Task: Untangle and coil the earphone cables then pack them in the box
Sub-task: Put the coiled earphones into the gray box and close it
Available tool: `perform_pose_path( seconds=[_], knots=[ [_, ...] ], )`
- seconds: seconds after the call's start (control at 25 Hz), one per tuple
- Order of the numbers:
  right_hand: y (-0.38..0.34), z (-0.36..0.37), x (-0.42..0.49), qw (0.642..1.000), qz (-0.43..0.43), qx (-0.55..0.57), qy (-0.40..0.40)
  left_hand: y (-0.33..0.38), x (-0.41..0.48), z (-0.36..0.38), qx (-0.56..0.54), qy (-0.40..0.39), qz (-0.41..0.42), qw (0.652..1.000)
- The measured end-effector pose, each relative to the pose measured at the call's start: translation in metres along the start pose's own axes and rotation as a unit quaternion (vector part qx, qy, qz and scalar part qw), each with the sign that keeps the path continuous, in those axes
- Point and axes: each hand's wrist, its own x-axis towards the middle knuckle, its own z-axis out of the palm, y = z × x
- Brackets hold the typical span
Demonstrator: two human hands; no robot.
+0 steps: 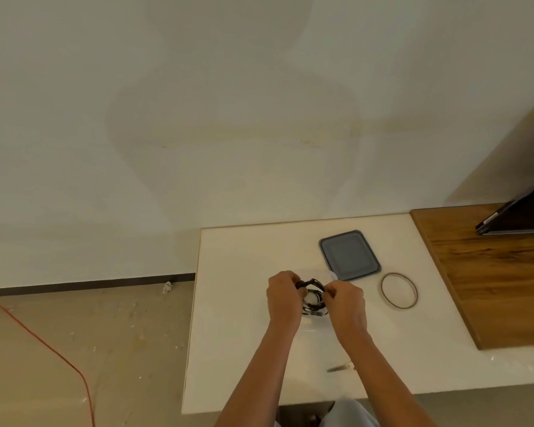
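We grip the coiled earphone cables point(313, 295) between our left hand point(285, 298) and right hand point(346, 303) over the worktop point(244, 349), a grey lid point(349, 255) just beyond our right hand

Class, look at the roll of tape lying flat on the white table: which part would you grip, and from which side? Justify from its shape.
Probably grip the roll of tape across its thin wall, one finger inside the open centre and thumb outside, coming from above. It lies flat on the table, so its rim faces up.
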Motion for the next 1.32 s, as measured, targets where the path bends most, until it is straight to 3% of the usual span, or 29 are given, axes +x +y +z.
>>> perform_pose_path(
  seconds=[0.16,0.28,0.44,0.56,0.64,0.76,0.88,0.96,1.04,1.12,1.32],
  knots=[
    [0.006,0.013,0.006,0.98,-0.035,-0.184,-0.072,-0.008,0.007,0.019,0.116,-0.029,0.015,0.993],
    [0.003,0.016,0.0,0.967,-0.082,-0.23,-0.069,-0.014,0.003,0.023,0.156,-0.041,0.052,0.986],
    [0.005,-0.007,-0.001,0.973,-0.115,-0.181,0.085,-0.022,-0.009,0.017,0.156,0.004,0.105,0.982],
    [0.023,-0.032,0.035,0.979,-0.078,-0.04,0.184,-0.028,-0.018,0.006,0.057,0.078,0.04,0.995],
    [0.037,-0.038,0.069,0.988,-0.005,-0.096,0.122,-0.038,-0.016,0.004,0.02,0.098,-0.027,0.995],
    [0.054,-0.022,0.1,0.974,0.039,-0.224,-0.019,-0.048,-0.011,0.007,-0.037,-0.008,-0.126,0.991],
    [0.048,-0.017,0.103,0.986,0.089,-0.143,-0.009,-0.049,-0.009,0.01,-0.08,-0.025,-0.155,0.984],
    [0.04,-0.028,0.097,0.993,0.1,-0.023,0.053,-0.047,-0.007,0.012,-0.076,0.006,-0.149,0.986],
    [0.032,-0.037,0.08,0.989,0.016,0.062,0.135,-0.042,-0.006,0.011,-0.115,0.029,-0.142,0.983],
    [0.023,-0.032,0.051,0.975,-0.109,0.045,0.186,-0.039,-0.002,0.011,-0.15,0.045,-0.14,0.978],
    [0.029,0.038,-0.018,0.945,-0.276,-0.125,0.125,-0.04,0.003,0.012,-0.242,0.054,-0.162,0.955]
  ],
)
